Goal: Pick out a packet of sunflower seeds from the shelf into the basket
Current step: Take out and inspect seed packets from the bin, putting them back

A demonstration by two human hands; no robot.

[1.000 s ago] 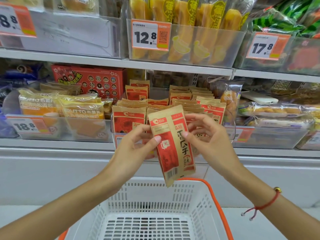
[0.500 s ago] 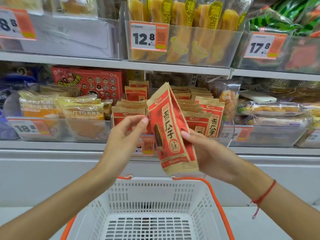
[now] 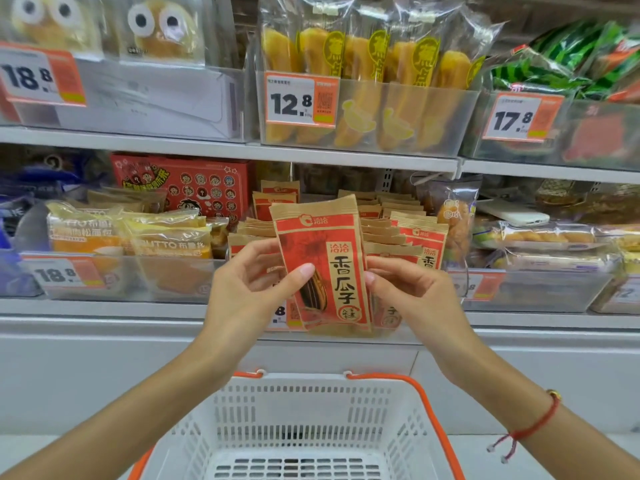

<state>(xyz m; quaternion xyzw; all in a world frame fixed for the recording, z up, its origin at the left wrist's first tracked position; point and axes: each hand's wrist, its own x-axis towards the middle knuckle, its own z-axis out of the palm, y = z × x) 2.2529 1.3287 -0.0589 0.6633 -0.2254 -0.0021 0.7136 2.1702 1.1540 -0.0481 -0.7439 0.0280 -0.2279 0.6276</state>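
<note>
- The packet of sunflower seeds, red and kraft-brown with a seed drawn at its lower left, is held upright in the centre of the frame, front face to the camera, in front of the shelf and above the basket.
- The left hand grips the packet's left edge: its thumb lies across the front by the seed drawing, and its curled fingers go behind the packet.
- The right hand closes on the packet's right edge, fingertips bent onto the edge, with the back of the hand turned to the right of the frame.
- Both forearms rise from the lower corners of the frame and converge on the packet; a red string bracelet circles the right wrist.
- Just behind the packet stand rows of matching seed packets in a clear bin on the middle shelf.
- The white slatted basket with orange handles sits at the bottom centre, directly below the hands.
- In the upper centre, yellow snack bags stand behind a price tag reading 12.8.
</note>
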